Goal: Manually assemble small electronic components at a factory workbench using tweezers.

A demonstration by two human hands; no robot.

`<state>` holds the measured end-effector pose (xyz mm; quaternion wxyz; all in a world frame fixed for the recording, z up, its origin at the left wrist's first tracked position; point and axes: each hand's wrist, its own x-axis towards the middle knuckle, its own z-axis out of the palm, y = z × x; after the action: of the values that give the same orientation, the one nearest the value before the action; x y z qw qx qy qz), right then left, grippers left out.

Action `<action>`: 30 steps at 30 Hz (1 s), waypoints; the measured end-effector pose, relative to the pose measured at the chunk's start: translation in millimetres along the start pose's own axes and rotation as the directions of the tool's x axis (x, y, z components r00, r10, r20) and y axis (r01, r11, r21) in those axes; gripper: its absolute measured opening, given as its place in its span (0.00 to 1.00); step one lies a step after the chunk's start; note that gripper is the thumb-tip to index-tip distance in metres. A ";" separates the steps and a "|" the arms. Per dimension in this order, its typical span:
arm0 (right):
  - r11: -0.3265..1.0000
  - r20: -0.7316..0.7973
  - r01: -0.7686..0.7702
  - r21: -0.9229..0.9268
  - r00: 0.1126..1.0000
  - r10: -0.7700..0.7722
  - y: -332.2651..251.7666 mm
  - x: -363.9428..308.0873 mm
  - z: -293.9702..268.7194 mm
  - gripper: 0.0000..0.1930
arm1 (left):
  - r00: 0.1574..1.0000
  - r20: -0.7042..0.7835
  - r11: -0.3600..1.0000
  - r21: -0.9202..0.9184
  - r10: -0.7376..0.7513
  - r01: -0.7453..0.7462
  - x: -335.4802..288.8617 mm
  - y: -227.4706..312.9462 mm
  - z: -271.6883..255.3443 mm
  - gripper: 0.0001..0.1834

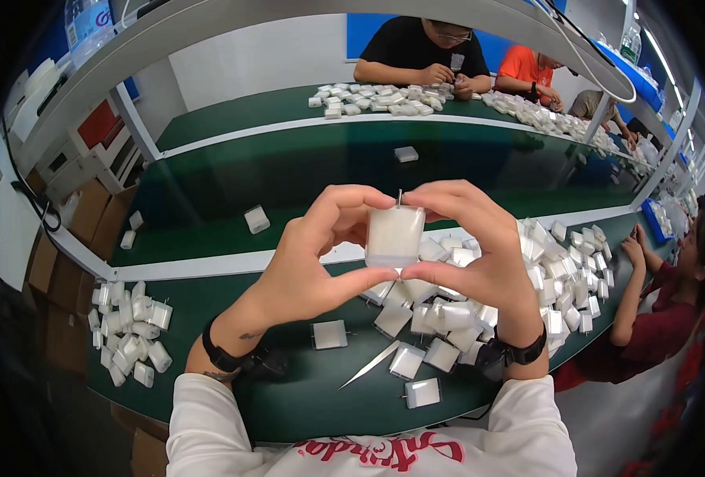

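A white plug-in charger (394,234) with metal prongs at its top is held up in front of me, over the bench. My left hand (308,250) grips its left side, forefinger at the top and thumb at the bottom edge. On the other side my right hand (483,250) holds it in the same way. Below my hands lies a large heap of similar white chargers (456,318). A single charger (330,335) rests flat near my left wrist, and another charger (423,393) lies close to the bench's front edge. Between them is a slim pointed pale tool (370,364), perhaps tweezers.
A smaller pile of chargers (130,330) sits at the left of the green bench (289,405). A white rail (201,267) crosses behind my hands, with a few loose chargers beyond. People work across the bench among more chargers (380,99); another person (646,318) is at the right.
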<state>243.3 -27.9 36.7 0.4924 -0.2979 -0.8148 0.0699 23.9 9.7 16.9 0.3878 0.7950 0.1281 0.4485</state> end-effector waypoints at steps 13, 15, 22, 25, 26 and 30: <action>0.977 0.020 0.147 -0.156 0.989 -0.146 16.0 -2.7 21.2 0.30 | 0.996 -0.028 0.976 0.203 0.082 -0.074 -14.0 -9.0 -16.3 0.36; 0.996 0.098 0.018 -0.086 0.995 -0.010 8.9 -0.1 18.5 0.34 | 0.992 -0.068 0.969 0.231 0.107 -0.089 -14.1 -11.1 -15.4 0.35; 0.744 0.291 -0.476 0.470 0.879 0.378 9.1 -17.3 46.9 0.35 | 0.988 -0.009 0.897 0.421 0.152 -0.134 -11.7 -7.9 -10.2 0.39; 0.568 0.312 -0.499 0.655 0.863 0.398 1.1 -10.5 42.9 0.33 | 0.980 -0.056 0.866 0.479 0.193 -0.143 -10.8 -9.6 -17.9 0.37; 0.551 0.344 -0.512 0.659 0.857 0.384 0.3 -10.6 41.4 0.33 | 0.979 -0.048 0.864 0.480 0.199 -0.152 -10.1 -8.7 -18.9 0.36; 0.701 0.264 -0.423 0.574 0.906 0.331 6.6 -14.2 41.2 0.40 | 0.974 -0.056 0.886 0.429 0.219 -0.174 -8.8 -10.5 -21.9 0.35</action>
<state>216.1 -23.0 2.4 0.4788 -0.2748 -0.6998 0.4533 2.6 22.8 10.3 0.1523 0.8447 0.1605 0.4873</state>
